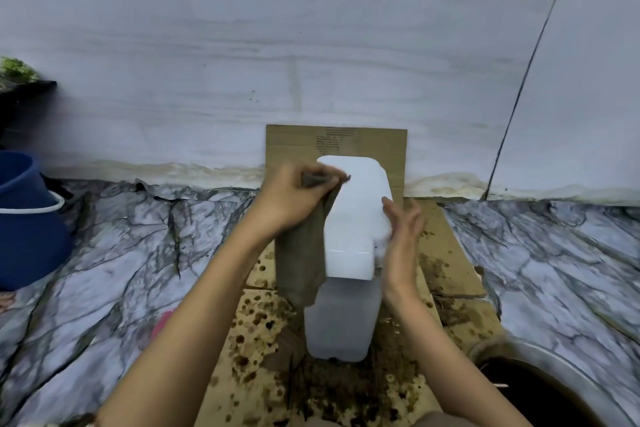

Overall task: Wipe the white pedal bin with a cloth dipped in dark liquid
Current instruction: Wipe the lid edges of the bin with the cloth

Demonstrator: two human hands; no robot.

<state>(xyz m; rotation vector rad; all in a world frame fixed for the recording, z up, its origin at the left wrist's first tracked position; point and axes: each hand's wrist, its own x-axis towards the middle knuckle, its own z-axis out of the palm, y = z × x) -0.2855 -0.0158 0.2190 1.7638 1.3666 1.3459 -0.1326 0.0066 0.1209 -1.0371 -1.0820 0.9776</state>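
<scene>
A person's two bare arms reach forward over a white pedal bin (349, 253) that stands on a flattened sheet of cardboard (446, 253) laid on the floor, at the far edge of the floor where it meets a pale wall. A second piece of cardboard leans upright against the wall just behind the bin.

The left hand (294, 198) is clenched around a bunched brown cloth (301, 260). It presses the cloth onto the far left part of the bin's closed lid, and the loose tail of the cloth hangs down the bin's left side. The right hand (401, 236) is open, with straight fingers resting against the right edge of the lid, apparently steadying the bin.

At the near right corner of the view sits a metal bowl (554, 357) holding dark liquid (526, 388), well within reach. The cardboard around the bin's base is heavily spotted with brown drips, thickest near the person.

Judging progress: the cloth is already stained brown, so the dipping seems done, and the wiping is under way on the lid. Yet the lid and the front of the bin read as clean white, with no clear dark film, so it is hard to tell how much has been covered. The body below the lid, the right side and the base likely remain to be wiped; the back is hidden.

A blue bucket (24, 218) stands near the left edge of the floor, which is covered in marble-patterned sheeting (121, 236).
</scene>
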